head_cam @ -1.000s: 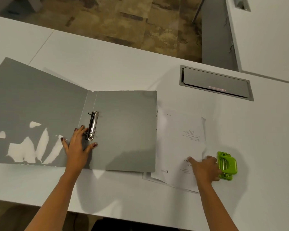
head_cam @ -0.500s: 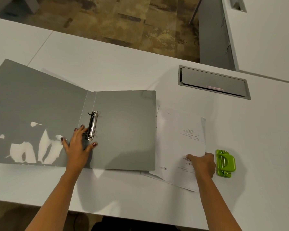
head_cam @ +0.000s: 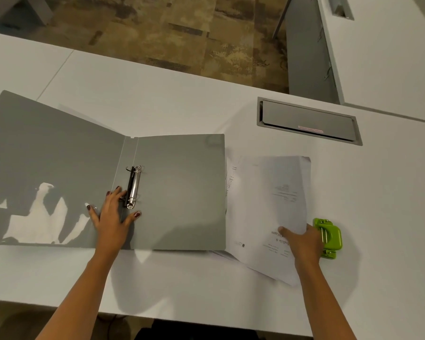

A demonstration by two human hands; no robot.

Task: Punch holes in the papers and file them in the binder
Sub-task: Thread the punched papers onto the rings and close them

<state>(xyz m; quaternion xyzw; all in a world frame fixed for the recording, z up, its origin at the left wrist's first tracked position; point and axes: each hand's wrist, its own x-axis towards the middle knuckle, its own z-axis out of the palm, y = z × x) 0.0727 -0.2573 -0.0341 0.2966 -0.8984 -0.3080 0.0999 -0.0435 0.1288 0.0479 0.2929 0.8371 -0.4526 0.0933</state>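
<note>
Here we are at the white table (head_cam: pixel 157 99), and the grey binder (head_cam: pixel 179 192) lies wide open and flat, with no sheet on its covers, so nothing is filed yet. The left hand (head_cam: pixel 112 217) rests on the spine with its fingers spread flat, fingertips just beside the ring mechanism (head_cam: pixel 133 186), pinning the binder down rather than gripping anything. Over on the right, the papers (head_cam: pixel 263 204) sit in a loose stack touching the binder's right edge, printed side up and turned away from the person. The right hand (head_cam: pixel 302 241) is at the stack's near right corner: the thumb presses on the top sheet, and that sheet's right edge curls up off the pile, which reads as a pinch to lift it. The green hole punch (head_cam: pixel 329 238) waits just beside that hand, with no paper in it. By my judgement this is the very start: punching every sheet and threading them onto the rings are all left to do. Now the unknowns: the right hand's other fingers are hidden under the paper edge, so the pinch is inferred. Whether the rings stand open or closed is too small to tell, the sheet count is unclear, and the print is unreadable.
</note>
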